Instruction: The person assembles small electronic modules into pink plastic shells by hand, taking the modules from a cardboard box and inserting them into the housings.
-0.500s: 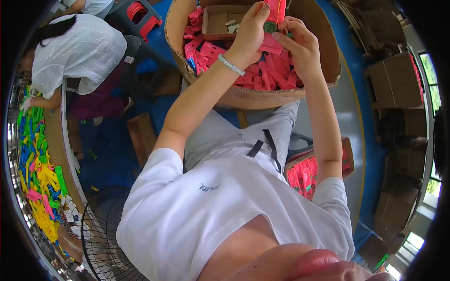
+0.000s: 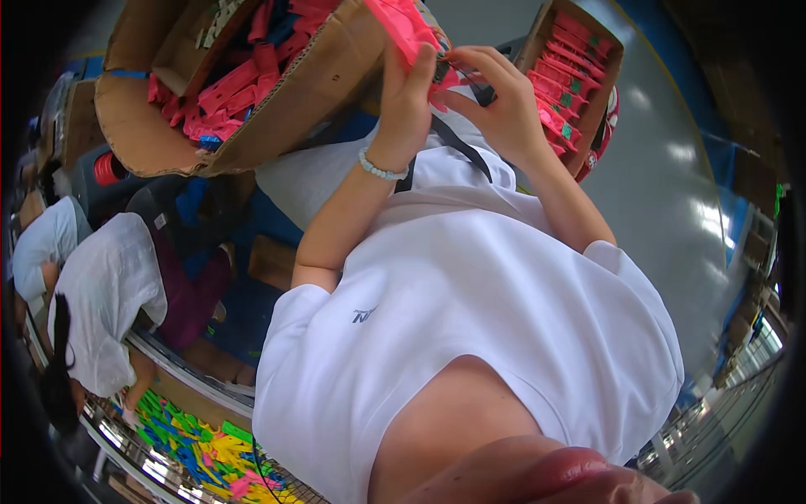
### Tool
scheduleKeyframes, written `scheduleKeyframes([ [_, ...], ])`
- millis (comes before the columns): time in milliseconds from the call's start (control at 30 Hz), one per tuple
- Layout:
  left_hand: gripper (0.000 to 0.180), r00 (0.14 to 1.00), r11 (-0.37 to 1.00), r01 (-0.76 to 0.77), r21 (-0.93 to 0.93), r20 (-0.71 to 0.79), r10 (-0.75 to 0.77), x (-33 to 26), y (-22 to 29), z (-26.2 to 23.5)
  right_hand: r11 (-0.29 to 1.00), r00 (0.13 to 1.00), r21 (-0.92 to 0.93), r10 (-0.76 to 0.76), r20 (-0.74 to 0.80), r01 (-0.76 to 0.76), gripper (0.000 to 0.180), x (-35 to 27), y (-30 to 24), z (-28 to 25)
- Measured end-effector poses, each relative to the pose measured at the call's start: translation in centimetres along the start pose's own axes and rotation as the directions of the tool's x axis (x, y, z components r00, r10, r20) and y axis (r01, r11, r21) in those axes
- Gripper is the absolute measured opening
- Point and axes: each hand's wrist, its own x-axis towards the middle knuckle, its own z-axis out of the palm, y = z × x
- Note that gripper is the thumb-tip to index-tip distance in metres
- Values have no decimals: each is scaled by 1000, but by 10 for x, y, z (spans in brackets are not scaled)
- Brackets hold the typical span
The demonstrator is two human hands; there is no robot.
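Observation:
My left hand (image 2: 407, 109) is closed around a bright pink plastic shell (image 2: 403, 29), which tilts up to the left and runs out at the top edge. At the shell's lower end, the thumb and forefinger of my right hand (image 2: 508, 105) close in a pinch. A small dark part and thin dark wires show between the two hands there; their detail is too small to make out. Both hands are above my lap, just right of a large cardboard box (image 2: 290, 105) holding loose pink plastic parts (image 2: 231, 88).
A smaller carton (image 2: 609, 88) at the upper right holds rows of pink shells with green bits. Inside the large box sits a small cardboard tray (image 2: 180, 63) with white pieces. Another person (image 2: 109, 294) bends over a table of colourful plastic parts (image 2: 197, 441) at the lower left.
My view and body have turned right, so the large box now lies to the left. My hands have moved with the pink shell from above that box to beside it, nearer the small carton.

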Motion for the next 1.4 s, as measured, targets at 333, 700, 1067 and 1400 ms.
scheduleKeyframes([
  [333, 59, 878, 868, 329, 372, 218, -426, -9, -77, -18, 826, 908, -405, 278, -312, -392, 42, -92, 150, -109],
  [700, 29, 925, 883, 364, 296, -8, -379, -7, -12, -78, 791, 880, -556, 428, 205, -255, 38, -113, 247, -151],
  [1067, 28, 899, 873, 438, 212, -82, -431, -32, -21, -97, 714, 763, -445, 639, 98, -541, 75, -131, 254, -139],
  [1400, 27, 894, 865, 446, 231, -75, -441, -56, -22, -102, 558, 589, -259, 806, -56, -788, 76, -113, 230, -114],
])
